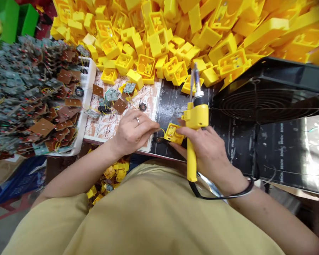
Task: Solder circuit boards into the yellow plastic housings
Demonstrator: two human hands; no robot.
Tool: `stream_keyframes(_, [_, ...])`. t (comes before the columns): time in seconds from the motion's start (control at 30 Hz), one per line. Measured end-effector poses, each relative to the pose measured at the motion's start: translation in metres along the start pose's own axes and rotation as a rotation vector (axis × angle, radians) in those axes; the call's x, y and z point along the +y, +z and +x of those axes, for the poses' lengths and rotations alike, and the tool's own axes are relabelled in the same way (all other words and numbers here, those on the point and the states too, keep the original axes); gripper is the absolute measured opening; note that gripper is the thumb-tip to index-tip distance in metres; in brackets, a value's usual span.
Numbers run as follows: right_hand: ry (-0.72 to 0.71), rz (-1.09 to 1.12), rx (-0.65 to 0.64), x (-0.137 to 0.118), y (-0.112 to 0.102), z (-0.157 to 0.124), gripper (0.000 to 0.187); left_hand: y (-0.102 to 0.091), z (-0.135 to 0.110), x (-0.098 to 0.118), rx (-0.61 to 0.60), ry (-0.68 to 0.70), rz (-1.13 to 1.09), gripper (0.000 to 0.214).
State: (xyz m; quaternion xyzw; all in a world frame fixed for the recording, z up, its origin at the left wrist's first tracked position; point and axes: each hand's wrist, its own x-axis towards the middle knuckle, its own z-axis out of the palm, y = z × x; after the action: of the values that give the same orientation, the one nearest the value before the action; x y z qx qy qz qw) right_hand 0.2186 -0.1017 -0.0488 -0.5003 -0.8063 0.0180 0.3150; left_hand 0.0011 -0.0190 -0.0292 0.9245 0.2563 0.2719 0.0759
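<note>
A small yellow plastic housing (172,133) is being steadied on the black rubber bench mat (172,102), at its near edge, between the two hands. The left hand (133,132) is being kept pinched, thumb against fingertips, on a thin yellow wire (162,130) running to the housing's left side. The right hand (210,152) is being clenched around the grip of a yellow pistol-shaped soldering iron (195,117), and its fingertips are also being pressed against the housing's right edge. The iron's metal tip is being pointed up and away from the body, clear of the work.

The step is judged to be the placing of the wire while the iron is being held aside. For this to be done well, the housing should be pinned flat. The wire should be gripped close to its end, and the tip kept off the heap of loose yellow plastic housings (202,28) behind.

Brown and green circuit boards (29,88) are being stored in a white tray (89,81) at the left. A black round fan guard (268,102) is lying at the right.
</note>
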Motion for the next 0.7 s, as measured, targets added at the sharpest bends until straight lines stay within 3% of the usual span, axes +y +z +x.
stream_keyframes(0.13, [0.045, -0.03, 0.062, -0.003, 0.007, -0.003, 0.031, 0.004, 0.01, -0.001, -0.113, 0.09, 0.051, 0.02])
stream_keyframes(0.3, [0.098, 0.121, 0.132, 0.004, -0.01, -0.009, 0.051, 0.005, 0.018, -0.002, -0.288, 0.011, -0.014, 0.023])
stream_keyframes(0.53, [0.122, 0.165, 0.175, 0.002, -0.034, -0.019, 0.037, 0.003, 0.022, -0.003, -0.347, -0.143, -0.115, 0.019])
stream_keyframes(0.7, [0.085, 0.15, 0.11, -0.002, -0.064, -0.026, 0.019, -0.001, 0.036, -0.001, -0.519, -0.194, -0.088, 0.014])
